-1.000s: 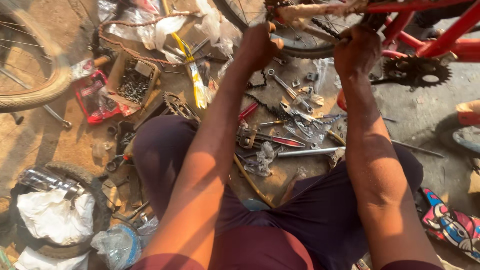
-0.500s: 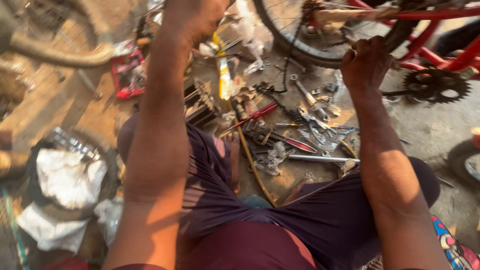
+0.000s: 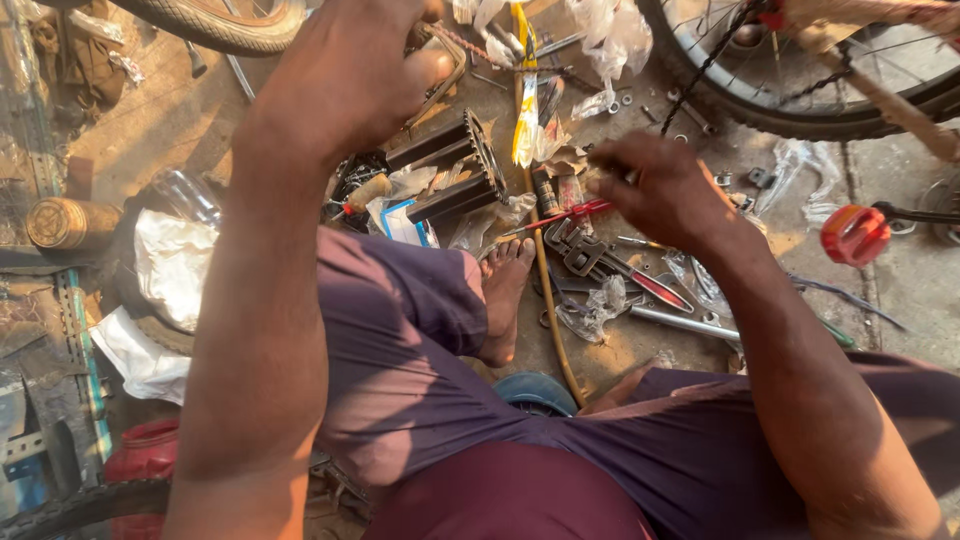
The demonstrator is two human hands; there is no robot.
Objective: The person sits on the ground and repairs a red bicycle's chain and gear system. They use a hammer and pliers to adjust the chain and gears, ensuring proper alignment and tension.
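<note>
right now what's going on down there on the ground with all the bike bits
A person sits on the ground among scattered bicycle parts and tools. The left hand is raised near a black toothed metal gear cluster and seems to grip something, though what cannot be told. The right hand hovers, fingers curled, above a red-handled screwdriver and grey metal spanners. A black bicycle wheel stands beyond, a round red reflector to the right, and crumpled white plastic bags to the left.

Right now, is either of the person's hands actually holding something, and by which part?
It cannot be told for sure. The left hand is curled, its palm hidden; the right hand has fingers pinched over the tools, any small piece too blurred to see.
</note>
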